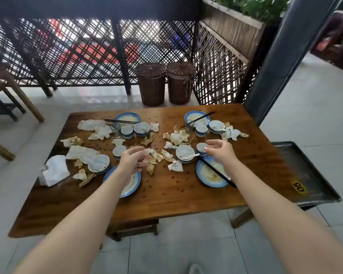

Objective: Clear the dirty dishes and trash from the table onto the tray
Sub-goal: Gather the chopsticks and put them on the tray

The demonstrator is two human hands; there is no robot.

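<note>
Both bare forearms reach forward over the bench [176, 196].

Left hand [132, 161]: palm turned inward, thumb up, fingers half-curled at the edge of a crumpled napkin [149, 151]. Cannot tell whether it has hold of the napkin.

Right hand [221, 153]: released, fingers spread and relaxed, fingertips just at the rim of a small cup [201, 147].

Tray [315, 175]: dark metal, well to the right of the right hand, off the bench's right edge, nothing on it. Yellow "05" sticker [299, 187] on its near left part.

Between the hands: a white bowl [184, 152] with a spoon [192, 155] in it, more soiled napkin scraps around it.

Under the right wrist: a blue-rimmed plate [208, 176] with black chopsticks [216, 171] laid across it. Under the left wrist: a second plate [132, 184].

Left of the left hand: another bowl [98, 164], a cup [119, 150], a white tissue pack [54, 171].

Beyond both hands, far side: two more plates, bowls, glasses, wads of paper. Past the bench, two wicker baskets [151, 84] on the floor.
</note>
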